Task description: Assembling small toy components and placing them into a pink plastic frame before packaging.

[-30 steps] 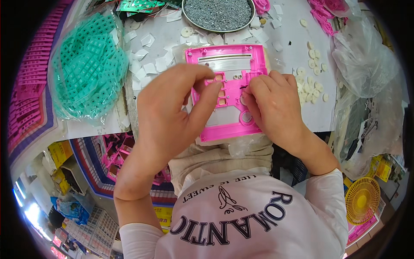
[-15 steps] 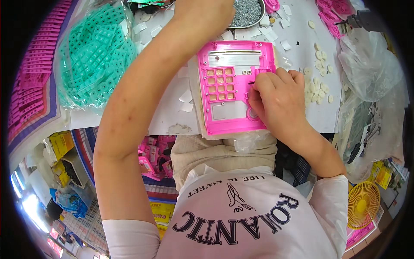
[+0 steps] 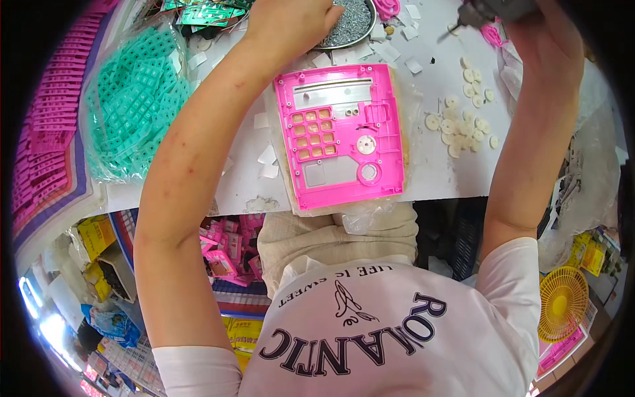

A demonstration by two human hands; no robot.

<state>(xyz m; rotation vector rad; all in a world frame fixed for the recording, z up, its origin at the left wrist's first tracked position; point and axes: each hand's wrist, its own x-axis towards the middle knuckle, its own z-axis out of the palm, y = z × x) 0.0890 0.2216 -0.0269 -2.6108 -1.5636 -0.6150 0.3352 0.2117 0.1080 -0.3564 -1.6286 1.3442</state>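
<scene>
Nearest, at the near edge of the white worktable, a pink keypad housing lies open side up on a plastic-wrapped pad; take it as the clock's centre. A white disc sits in its round seat, just below a small black strip. Loose white discs lie toward 3 o'clock, a bag of teal keypads toward 9. Farther off, toward 11, the left hand reaches over the metal bowl of screws; whether its fingertips pinch one, I cannot tell. Toward 2, the right hand is wrapped around a dark tool, probably a powered screwdriver, its thin bit clear of the housing. The step looks like readying a fastening: that calls for one screw picked cleanly, then the bit lined up upright over a post without jolting the disc.
</scene>
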